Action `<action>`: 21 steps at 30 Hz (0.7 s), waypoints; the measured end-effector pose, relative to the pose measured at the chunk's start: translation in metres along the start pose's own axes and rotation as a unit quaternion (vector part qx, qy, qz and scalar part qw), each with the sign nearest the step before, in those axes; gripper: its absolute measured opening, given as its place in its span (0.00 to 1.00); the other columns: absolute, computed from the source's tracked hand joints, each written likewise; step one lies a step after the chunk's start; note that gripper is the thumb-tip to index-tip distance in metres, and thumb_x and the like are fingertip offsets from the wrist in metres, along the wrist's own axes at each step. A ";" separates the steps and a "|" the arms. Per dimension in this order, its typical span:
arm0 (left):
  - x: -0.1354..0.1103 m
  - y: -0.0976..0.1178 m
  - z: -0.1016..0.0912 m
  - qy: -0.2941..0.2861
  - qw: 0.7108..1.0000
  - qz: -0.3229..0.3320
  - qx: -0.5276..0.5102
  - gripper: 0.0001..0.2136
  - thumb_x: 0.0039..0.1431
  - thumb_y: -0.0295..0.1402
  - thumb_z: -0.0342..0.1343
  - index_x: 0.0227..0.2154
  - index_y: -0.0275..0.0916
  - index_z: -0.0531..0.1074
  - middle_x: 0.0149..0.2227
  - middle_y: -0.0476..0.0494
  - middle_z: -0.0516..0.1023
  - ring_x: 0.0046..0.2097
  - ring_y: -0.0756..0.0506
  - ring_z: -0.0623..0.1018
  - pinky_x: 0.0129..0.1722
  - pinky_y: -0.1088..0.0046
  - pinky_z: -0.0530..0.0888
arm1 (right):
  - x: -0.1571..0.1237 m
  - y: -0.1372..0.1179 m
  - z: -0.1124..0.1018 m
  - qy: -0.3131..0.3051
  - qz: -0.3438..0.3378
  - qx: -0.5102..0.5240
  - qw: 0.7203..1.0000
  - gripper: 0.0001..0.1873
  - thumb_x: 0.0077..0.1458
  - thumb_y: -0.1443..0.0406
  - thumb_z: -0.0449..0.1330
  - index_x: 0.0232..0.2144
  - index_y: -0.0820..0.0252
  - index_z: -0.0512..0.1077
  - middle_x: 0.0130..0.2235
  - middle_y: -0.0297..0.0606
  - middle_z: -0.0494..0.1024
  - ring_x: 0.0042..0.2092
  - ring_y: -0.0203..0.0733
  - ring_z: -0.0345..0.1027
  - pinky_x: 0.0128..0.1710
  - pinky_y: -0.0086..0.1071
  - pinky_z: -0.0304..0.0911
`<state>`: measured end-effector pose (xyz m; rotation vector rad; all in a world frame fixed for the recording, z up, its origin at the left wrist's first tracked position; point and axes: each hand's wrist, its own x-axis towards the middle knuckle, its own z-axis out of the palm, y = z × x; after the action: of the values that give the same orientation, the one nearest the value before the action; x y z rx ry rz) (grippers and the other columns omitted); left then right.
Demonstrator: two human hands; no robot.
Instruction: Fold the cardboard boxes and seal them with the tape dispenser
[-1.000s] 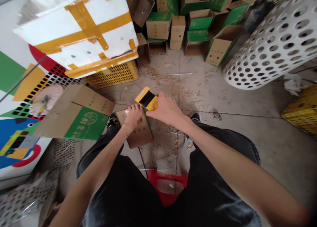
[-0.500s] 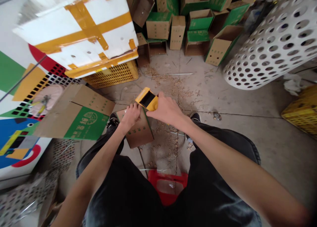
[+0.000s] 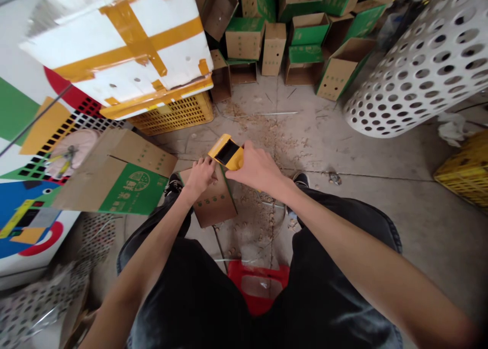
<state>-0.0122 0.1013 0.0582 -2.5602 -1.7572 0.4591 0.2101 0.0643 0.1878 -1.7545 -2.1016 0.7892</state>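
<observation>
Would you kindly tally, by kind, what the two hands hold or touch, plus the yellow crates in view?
Yellow tool: 1
Small carton: 1
Yellow crates: 2
Total: 4

yellow tape dispenser, brown-green carton, white perforated basket

dispenser atop box, stool seemingly below
</observation>
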 end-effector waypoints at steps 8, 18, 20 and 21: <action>0.002 -0.001 0.001 -0.004 1.000 0.000 0.006 0.25 0.58 0.37 0.65 0.56 0.38 0.66 0.58 0.30 0.70 0.59 0.31 0.68 0.55 0.55 0.68 | 0.000 0.000 0.000 -0.004 0.004 -0.001 1.000 0.32 0.44 0.54 0.66 0.48 0.65 0.67 0.41 0.52 0.79 0.44 0.59 0.75 0.38 0.43 0.67; 0.003 0.005 0.006 -0.009 1.000 -0.004 0.021 0.33 0.51 0.35 0.71 0.59 0.38 0.64 0.60 0.27 0.67 0.59 0.27 0.67 0.56 0.51 0.66 | 0.001 0.000 0.002 -0.006 0.001 -0.001 1.000 0.31 0.45 0.54 0.65 0.48 0.65 0.67 0.40 0.51 0.79 0.43 0.57 0.74 0.37 0.42 0.66; 0.003 0.005 0.005 -0.006 1.000 0.002 0.010 0.33 0.51 0.36 0.70 0.59 0.39 0.64 0.61 0.28 0.66 0.60 0.28 0.66 0.56 0.52 0.66 | 0.001 0.000 0.002 -0.007 0.001 -0.003 1.000 0.31 0.45 0.54 0.65 0.48 0.65 0.67 0.40 0.51 0.79 0.43 0.57 0.74 0.37 0.42 0.66; 0.003 0.005 0.005 -0.006 1.000 0.006 0.004 0.33 0.52 0.36 0.69 0.59 0.39 0.63 0.62 0.28 0.65 0.60 0.28 0.66 0.56 0.52 0.66 | 0.001 -0.001 0.002 -0.007 0.001 -0.004 1.000 0.31 0.45 0.55 0.65 0.48 0.65 0.67 0.40 0.51 0.79 0.44 0.57 0.74 0.38 0.42 0.66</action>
<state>-0.0082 0.1015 0.0524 -2.5698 -1.7413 0.4816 0.2085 0.0650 0.1867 -1.7591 -2.1158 0.7972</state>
